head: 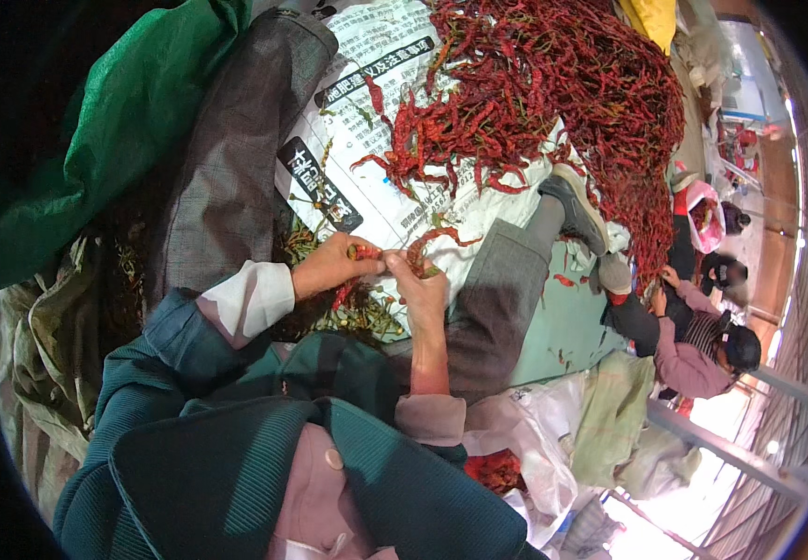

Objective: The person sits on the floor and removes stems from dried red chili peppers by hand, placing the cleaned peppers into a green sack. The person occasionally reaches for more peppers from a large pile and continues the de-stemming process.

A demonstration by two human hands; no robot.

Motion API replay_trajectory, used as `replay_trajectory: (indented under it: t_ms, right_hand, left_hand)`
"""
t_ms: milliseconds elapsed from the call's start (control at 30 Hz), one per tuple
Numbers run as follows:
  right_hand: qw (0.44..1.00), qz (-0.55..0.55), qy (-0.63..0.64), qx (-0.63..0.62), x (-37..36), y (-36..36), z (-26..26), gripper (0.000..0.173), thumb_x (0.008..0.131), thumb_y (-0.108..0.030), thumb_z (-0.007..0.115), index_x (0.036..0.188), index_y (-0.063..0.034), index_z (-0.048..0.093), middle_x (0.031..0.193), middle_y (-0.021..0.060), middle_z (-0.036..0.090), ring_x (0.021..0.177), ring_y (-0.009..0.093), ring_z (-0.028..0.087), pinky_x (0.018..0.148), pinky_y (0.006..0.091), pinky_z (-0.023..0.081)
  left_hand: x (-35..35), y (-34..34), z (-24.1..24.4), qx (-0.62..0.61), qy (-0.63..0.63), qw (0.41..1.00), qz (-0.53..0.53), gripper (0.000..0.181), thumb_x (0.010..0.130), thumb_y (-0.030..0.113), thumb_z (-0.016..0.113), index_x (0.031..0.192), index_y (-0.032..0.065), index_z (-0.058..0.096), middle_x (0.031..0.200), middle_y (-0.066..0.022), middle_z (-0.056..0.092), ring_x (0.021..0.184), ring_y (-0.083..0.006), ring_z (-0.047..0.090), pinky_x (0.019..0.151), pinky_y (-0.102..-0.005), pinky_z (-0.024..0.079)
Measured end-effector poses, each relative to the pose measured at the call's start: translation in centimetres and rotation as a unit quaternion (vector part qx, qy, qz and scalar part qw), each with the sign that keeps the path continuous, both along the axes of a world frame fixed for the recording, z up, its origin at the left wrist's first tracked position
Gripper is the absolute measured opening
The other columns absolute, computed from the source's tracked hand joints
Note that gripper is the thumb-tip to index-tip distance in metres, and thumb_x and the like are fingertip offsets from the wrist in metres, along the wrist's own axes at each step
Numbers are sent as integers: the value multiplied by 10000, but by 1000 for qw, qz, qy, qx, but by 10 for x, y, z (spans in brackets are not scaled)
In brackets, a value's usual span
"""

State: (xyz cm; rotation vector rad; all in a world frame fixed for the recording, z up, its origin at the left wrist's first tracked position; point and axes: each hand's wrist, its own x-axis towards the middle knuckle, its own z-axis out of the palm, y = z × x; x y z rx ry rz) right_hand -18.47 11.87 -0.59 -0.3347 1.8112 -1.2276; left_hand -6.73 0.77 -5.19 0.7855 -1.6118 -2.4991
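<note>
My left hand (337, 264) is closed on a short red and green chili pepper (363, 253), pinched between thumb and fingers. My right hand (418, 283) touches it at the fingertips and holds a long, curled dried red chili (434, 238), whose tip sticks out to the right. Both hands are over my lap, above a scatter of green stems and chili bits (358, 315). In front of me lies a white printed sack (376, 192), with loose red chilies (446, 140) on its upper right part.
A large heap of red chilies (586, 77) spreads beyond the sack. My legs lie on both sides, one shoe (572, 210) against the heap. Green cloth (145, 91) hangs at left. A co-worker (705, 343) sits at right, hands at the heap. A white bag (533, 434) holds red chilies.
</note>
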Motion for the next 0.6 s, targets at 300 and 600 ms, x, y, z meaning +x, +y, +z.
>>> replay_trajectory:
  t_ms: [300, 600]
  right_hand:
    - [993, 30, -34, -105, 13, 17, -6, 243, 783, -120, 668, 985, 9, 627, 890, 36, 625, 794, 99, 567, 702, 238, 455]
    - [996, 21, 86, 9, 28, 29, -19, 159, 815, -175, 630, 832, -17, 628, 683, -20, 569, 523, 39, 422, 470, 228, 336]
  left_hand:
    - [1, -6, 17, 19, 65, 998, 6, 196, 784, 163, 657, 891, 2, 620, 757, -25, 616, 695, -73, 541, 654, -221, 443]
    - [9, 7, 15, -259, 89, 960, 55, 124, 776, 126, 642, 791, 12, 592, 651, -19, 568, 621, -67, 495, 568, -246, 407]
